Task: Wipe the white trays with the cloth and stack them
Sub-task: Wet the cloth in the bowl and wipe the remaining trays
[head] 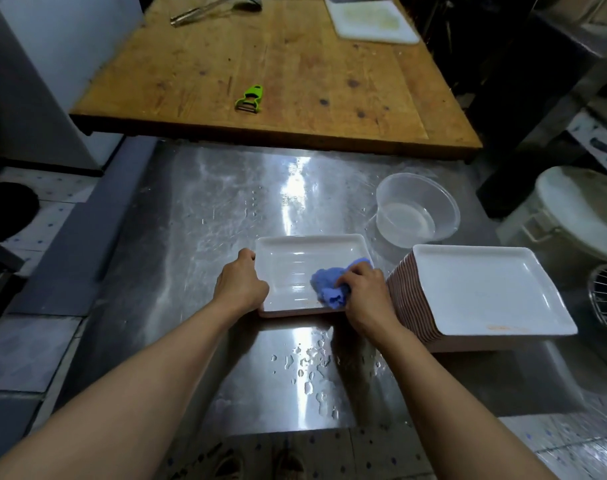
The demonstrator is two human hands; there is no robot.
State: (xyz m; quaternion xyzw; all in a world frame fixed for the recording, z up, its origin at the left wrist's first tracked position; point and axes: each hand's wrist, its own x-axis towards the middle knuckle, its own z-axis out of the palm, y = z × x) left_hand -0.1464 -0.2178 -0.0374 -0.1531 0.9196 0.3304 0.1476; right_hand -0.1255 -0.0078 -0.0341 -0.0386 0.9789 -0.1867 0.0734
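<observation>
A shallow white rectangular tray [295, 268] lies on a wet steel counter [205, 216]. The left hand [239, 285] curls its fingers round the tray's left rim; the right hand [366, 292] clutches a crumpled blue cloth [329, 285] inside the tray's near right corner. Just right stands a tall stack of matching trays [482, 289], a clear plastic bowl [416, 213] beyond.

No legible text, label, brand, number or sign appears anywhere in this view — the surfaces in sight carry no readable marking.
</observation>
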